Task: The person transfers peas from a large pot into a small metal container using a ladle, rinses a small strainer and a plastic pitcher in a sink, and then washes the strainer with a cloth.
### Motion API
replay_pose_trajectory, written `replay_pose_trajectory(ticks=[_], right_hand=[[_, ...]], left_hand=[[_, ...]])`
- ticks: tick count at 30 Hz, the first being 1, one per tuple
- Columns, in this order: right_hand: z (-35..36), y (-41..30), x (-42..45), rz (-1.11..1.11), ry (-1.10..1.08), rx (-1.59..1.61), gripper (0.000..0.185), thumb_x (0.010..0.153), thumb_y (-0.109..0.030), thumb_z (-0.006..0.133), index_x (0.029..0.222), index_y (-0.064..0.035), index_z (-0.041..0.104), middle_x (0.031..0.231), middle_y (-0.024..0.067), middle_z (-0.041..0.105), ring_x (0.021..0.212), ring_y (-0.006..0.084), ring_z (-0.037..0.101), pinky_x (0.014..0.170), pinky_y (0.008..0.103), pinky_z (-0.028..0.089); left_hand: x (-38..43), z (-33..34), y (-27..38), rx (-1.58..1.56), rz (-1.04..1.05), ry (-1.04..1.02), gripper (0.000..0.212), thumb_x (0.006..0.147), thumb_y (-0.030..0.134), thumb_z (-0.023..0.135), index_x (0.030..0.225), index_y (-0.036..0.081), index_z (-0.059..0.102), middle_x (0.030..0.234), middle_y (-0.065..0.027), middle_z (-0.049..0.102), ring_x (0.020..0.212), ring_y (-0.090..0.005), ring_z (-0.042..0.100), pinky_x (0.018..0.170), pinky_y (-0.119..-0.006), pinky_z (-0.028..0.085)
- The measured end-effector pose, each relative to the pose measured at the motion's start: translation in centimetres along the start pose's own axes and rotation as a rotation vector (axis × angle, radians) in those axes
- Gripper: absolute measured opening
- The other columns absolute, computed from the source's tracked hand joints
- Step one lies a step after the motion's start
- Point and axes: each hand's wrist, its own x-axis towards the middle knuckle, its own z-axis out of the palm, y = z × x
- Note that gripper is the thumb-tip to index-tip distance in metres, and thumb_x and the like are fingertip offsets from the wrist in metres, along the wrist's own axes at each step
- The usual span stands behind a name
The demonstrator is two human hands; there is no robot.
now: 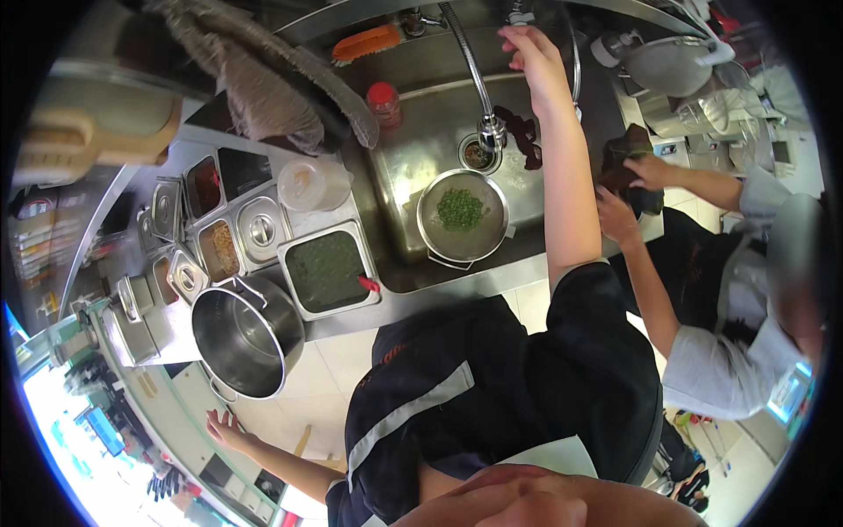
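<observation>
My right hand [531, 51] is stretched over the back of a steel sink [421, 132], close to a tap [520, 14]. Its fingers are loosely bent, and nothing shows in them. Low at my left side, my left hand [225, 431] hangs with fingers apart, below a large steel stockpot [247, 342]. A round steel bowl [428, 230] in the sink holds chopped green vegetables [460, 209]. Beyond it, a flexible metal spout [490, 132] hangs near the drain [475, 157]. A dark reddish-brown item [523, 137] lies beside the drain.
Left of the sink are a steel pan of green contents [329, 270], lidded inserts [261, 227] and a plastic tub [309, 184]. A red-lidded jar [384, 105] and an orange brush [366, 43] are behind. At right, a co-worker's hands [619, 214] handle a dark item [625, 158].
</observation>
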Motion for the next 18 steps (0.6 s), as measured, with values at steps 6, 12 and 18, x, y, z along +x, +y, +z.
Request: replay_pose_trajectory(ticks=[6,12,18], right_hand=[[0.7,6.9,12.3,0.020,0.222,0.028,0.023,0.083,-0.021,0.056,0.095,-0.0015,0.060,0.087,0.0040,0.058,0.069,0.0107,0.051,0.067,0.0215,0.041],[2.9,11.2,18.3,0.036,0.282,-0.019,0.022,0.083,-0.020,0.056,0.094,-0.0012,0.060,0.087,0.0044,0.059,0.073,0.0123,0.053,0.070,0.0231,0.042],[2.8,12.5,17.7,0.063,0.222,-0.034,0.021,0.083,-0.019,0.056,0.093,-0.0009,0.061,0.086,0.0048,0.060,0.077,0.0138,0.055,0.072,0.0248,0.043]], left_hand=[[-7.2,0.3,1.5,0.126,0.215,-0.214,0.024,0.086,0.026,0.055,0.092,0.003,0.056,0.078,-0.0051,0.057,0.063,-0.0107,0.051,0.056,-0.023,0.043],[-12.4,-0.5,2.0,0.319,0.209,-0.187,0.021,0.087,0.024,0.054,0.081,0.004,0.057,0.065,-0.0024,0.054,0.056,-0.0082,0.049,0.051,-0.021,0.040],[-15.7,2.3,7.3,0.356,0.257,-0.267,0.020,0.088,0.023,0.053,0.082,0.004,0.057,0.065,-0.0021,0.054,0.057,-0.0087,0.050,0.054,-0.021,0.040]])
